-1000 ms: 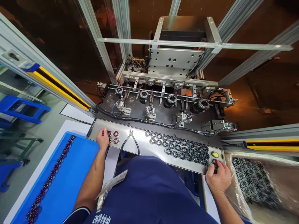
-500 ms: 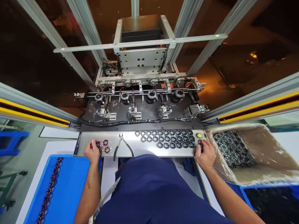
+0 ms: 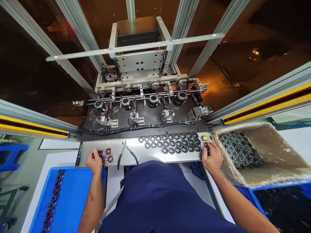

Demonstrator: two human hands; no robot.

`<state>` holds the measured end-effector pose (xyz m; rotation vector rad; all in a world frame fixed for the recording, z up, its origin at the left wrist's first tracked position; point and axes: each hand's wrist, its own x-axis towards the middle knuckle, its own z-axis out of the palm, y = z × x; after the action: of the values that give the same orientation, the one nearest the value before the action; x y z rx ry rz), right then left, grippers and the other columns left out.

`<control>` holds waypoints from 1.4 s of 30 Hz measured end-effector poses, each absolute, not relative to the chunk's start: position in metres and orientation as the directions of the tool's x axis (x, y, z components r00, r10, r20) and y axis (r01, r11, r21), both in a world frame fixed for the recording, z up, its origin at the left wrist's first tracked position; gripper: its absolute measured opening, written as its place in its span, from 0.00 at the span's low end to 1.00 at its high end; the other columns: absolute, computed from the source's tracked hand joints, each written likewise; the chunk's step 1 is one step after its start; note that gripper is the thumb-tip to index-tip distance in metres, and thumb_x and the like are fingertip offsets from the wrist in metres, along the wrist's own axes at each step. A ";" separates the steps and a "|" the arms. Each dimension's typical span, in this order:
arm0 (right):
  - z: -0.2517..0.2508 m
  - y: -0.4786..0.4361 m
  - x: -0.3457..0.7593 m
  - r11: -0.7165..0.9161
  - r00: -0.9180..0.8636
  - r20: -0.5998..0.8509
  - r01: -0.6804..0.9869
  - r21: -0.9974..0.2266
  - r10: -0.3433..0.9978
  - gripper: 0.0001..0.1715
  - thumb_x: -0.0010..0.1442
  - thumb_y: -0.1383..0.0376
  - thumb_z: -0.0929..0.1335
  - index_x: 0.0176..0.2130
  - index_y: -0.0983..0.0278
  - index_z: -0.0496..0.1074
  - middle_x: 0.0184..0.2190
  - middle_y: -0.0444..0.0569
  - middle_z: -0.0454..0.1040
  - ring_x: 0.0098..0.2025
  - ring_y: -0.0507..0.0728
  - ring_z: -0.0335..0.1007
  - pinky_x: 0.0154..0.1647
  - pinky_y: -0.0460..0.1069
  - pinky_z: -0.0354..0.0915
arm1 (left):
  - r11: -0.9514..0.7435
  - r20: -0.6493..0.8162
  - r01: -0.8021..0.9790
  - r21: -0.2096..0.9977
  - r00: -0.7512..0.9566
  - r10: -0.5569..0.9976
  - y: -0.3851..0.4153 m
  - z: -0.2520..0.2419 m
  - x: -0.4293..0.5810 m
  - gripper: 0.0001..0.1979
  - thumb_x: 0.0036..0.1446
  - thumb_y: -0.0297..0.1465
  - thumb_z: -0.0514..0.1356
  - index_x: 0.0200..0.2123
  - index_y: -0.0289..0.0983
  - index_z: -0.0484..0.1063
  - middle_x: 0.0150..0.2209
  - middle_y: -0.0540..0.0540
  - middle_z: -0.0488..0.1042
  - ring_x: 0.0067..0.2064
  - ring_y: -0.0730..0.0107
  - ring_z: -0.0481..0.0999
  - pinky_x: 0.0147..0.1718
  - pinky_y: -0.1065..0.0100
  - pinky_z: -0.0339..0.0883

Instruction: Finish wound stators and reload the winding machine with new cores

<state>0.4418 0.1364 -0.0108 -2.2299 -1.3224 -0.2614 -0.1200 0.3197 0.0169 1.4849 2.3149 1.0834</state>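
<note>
My left hand (image 3: 95, 162) rests at the left end of a metal tray (image 3: 143, 156), its fingers curled in beside several red-wound motor stators (image 3: 108, 151). What lies within those fingers is hidden. At the tray's right end, my right hand (image 3: 213, 159) has its thumb and fingers closed over a dark part beside a red button (image 3: 206, 144), mostly covered by the fingertips. A yellow button (image 3: 204, 138) sits just above. Between the hands lie open cutting pliers (image 3: 124, 150) and rows of black-and-silver stator cores (image 3: 172, 144).
Behind the tray stands a machine with several round black holders (image 3: 153, 100) and clamps. Yellow-striped bars (image 3: 267, 110) flank both sides. A blue bin (image 3: 70, 197) at left holds a row of red-wound stators. At right, a plastic-lined box (image 3: 279, 155) contains many cores.
The camera view has turned and shifted slightly, so the machine appears farther left. Both hands stay at their ends of the tray, with the right fingers moved slightly near the red button.
</note>
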 end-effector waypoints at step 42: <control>-0.005 0.140 0.437 -0.328 0.483 0.434 0.863 -0.385 0.761 0.27 0.58 0.52 0.62 0.43 0.71 0.74 0.38 0.65 0.71 0.46 0.74 0.68 0.46 0.68 0.65 | 0.280 0.146 0.637 0.718 -0.532 0.834 0.315 0.008 -0.118 0.16 0.67 0.42 0.58 0.43 0.34 0.74 0.39 0.45 0.77 0.40 0.68 0.78 0.45 0.59 0.74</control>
<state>0.4374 0.1399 -0.0046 -2.1601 -1.3350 -0.2330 -0.1179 0.3152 0.0084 1.3534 2.2931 1.0974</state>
